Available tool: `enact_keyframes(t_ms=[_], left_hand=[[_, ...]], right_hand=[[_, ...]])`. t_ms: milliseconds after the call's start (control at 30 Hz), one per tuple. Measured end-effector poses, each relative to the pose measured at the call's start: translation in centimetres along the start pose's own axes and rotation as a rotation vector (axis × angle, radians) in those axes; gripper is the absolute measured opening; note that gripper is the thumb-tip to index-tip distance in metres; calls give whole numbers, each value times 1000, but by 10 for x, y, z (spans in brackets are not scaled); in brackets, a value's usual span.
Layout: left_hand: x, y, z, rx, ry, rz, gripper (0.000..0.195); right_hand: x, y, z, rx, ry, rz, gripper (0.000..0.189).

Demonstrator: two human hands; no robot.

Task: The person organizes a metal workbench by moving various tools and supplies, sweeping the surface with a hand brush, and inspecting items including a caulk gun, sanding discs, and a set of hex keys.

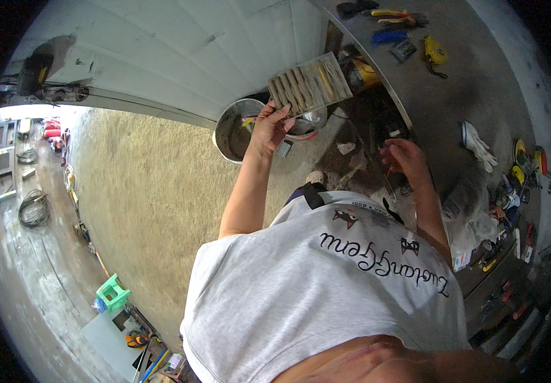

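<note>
My left hand point(273, 125) grips a dusty, flat slotted plastic case point(306, 86) by its near left corner. Ridged compartments run across it, and a thin yellow strip lies toward its right end. Below the case are a round bucket point(230, 139) and a second round container point(311, 127), partly covered by it. My right hand point(405, 160) hovers by the edge of the metal workbench point(443, 100), fingers apart and loosely bent. No object shows clearly in it. A small reddish-orange streak beside its fingertips is too unclear to name.
On the workbench lie pliers point(393, 16), a yellow tape measure point(434, 50), a white work glove point(476, 143) and many hand tools. A yellow-and-black machine point(364, 72) sits under its far end. Across the concrete floor point(151, 201) stands a green plastic stool point(112, 293), near coiled cable point(34, 209).
</note>
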State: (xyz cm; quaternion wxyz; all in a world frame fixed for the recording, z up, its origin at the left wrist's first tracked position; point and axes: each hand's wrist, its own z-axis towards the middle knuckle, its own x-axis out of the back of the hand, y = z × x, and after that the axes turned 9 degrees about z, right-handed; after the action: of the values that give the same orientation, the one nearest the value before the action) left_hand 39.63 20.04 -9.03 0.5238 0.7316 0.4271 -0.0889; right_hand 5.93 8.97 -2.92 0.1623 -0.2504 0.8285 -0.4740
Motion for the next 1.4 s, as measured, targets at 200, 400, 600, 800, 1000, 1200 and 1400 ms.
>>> enact_keyframes(t_ms=[200, 400, 600, 800, 1000, 1200, 1400], left_hand=[[36, -24, 23, 79, -19, -172, 40], [0, -23, 9, 130, 77, -62, 28], [-48, -32, 6, 238, -153, 173, 29], [-95, -57, 3, 44, -451, 596, 7], [-110, -66, 14, 503, -505, 399, 13], [-134, -75, 6, 455, -511, 426, 20], [-92, -81, 42, 636, -524, 357, 15]], right_hand=[[6, 10, -10, 56, 48, -85, 28], [21, 21, -10, 33, 25, 46, 31], [26, 3, -28, 14, 77, -29, 35], [32, 33, -35, 164, 176, 32, 35], [42, 29, -55, 174, 165, 244, 36], [38, 19, -79, 228, 279, 182, 37], [27, 0, -90, 235, 140, 378, 37]])
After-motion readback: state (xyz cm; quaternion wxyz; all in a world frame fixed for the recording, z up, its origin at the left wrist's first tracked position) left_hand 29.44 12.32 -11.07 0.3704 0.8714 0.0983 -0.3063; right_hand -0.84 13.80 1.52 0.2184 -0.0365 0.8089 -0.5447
